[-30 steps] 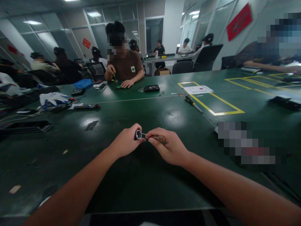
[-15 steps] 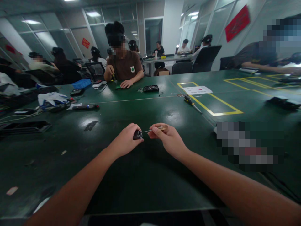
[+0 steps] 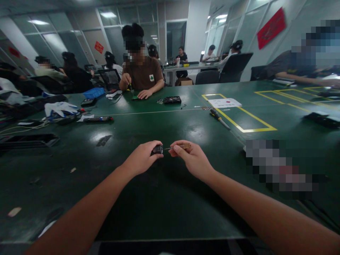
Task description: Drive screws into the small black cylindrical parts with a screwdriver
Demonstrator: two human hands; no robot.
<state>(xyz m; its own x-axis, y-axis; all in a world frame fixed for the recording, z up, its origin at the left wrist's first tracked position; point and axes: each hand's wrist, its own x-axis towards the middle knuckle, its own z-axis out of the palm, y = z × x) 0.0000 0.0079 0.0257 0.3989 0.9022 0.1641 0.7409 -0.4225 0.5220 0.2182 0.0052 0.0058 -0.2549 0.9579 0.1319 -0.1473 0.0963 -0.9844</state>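
Observation:
My left hand [image 3: 143, 156] is closed round a small black cylindrical part [image 3: 158, 149], whose light-rimmed end faces right. Its exact kind I cannot make out. In my right hand [image 3: 190, 156] is a small screwdriver [image 3: 186, 146] with an amber, see-through handle, gripped between thumb and fingers. The thin shaft points left at the rimmed end of the black part; whether the tip touches it I cannot tell. Both hands are above the green table [image 3: 148, 205], close together.
A black-and-yellow screwdriver [image 3: 220, 119] lies beyond my right hand, near a paper sheet [image 3: 224, 102] and yellow tape. White gloves [image 3: 60, 109], a blue tray [image 3: 94, 92] and a black frame [image 3: 29, 140] are on the left. Across the table a person [image 3: 142, 71] works on a green board.
The black part has turned in my left hand, so more of its side shows and less of its end. The screwdriver is now more level. The whole view has shifted slightly.

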